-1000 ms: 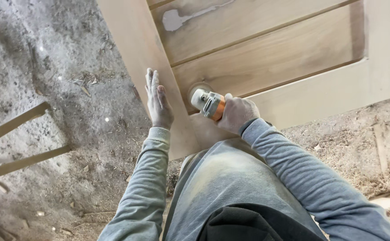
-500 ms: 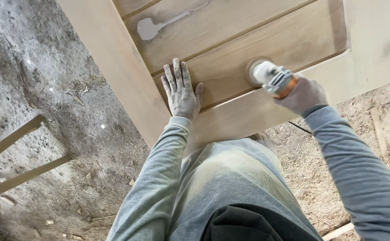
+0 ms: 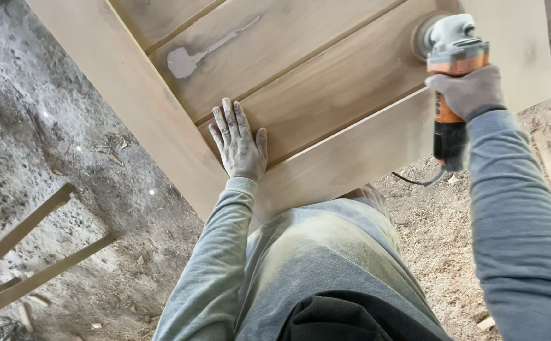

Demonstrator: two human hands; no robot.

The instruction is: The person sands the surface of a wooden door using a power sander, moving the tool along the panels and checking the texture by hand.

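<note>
Sawdust-covered floor (image 3: 67,126) under a pale panelled wooden door (image 3: 326,82). Left hand (image 3: 239,144) lies flat on the panel, fingers spread open. Right hand (image 3: 468,93) is clenched around an orange-and-grey power sander (image 3: 450,60), its disc at the panel's right edge.

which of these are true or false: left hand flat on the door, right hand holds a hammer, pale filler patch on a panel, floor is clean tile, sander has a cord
1. The left hand lies flat on the door. True.
2. The right hand holds a hammer. False: it grips an orange and grey sander, whose head is pressed on the door.
3. A pale filler patch shows on a panel. True.
4. The floor is clean tile. False: it is rough and grey, dusted with sawdust and wood scraps.
5. The sander has a cord. True: a dark cord trails from its lower end.
</note>
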